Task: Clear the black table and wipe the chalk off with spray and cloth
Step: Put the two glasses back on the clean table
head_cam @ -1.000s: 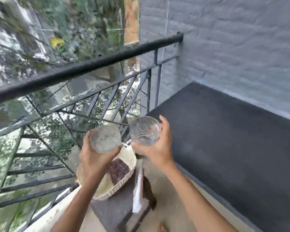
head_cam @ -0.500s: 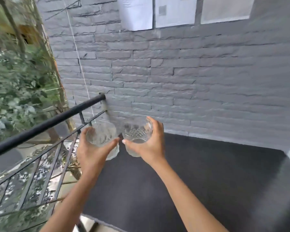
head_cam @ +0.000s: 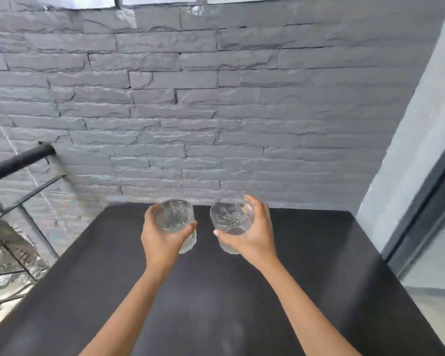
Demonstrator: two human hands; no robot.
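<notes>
The black table (head_cam: 306, 265) fills the lower part of the head view, its top bare and matt with faint pale smudges near me. My left hand (head_cam: 162, 240) is wrapped around a clear cut-glass tumbler (head_cam: 174, 217), held over the far part of the table. My right hand (head_cam: 252, 235) grips a second clear tumbler (head_cam: 229, 218) beside it, a small gap between the two glasses. Whether the glasses touch the tabletop I cannot tell. No spray bottle or cloth is in view.
A grey stone-brick wall (head_cam: 216, 124) runs along the table's far edge. A black metal railing (head_cam: 16, 163) borders the left side, with foliage beyond. A dark door or window frame (head_cam: 427, 201) stands at the right. White paper sheets (head_cam: 75, 1) hang at the wall's top.
My view has swung from the railing and a low stool with a basket round to the black table. Both hands have carried the tumblers over the table's far part and moved slightly apart.
</notes>
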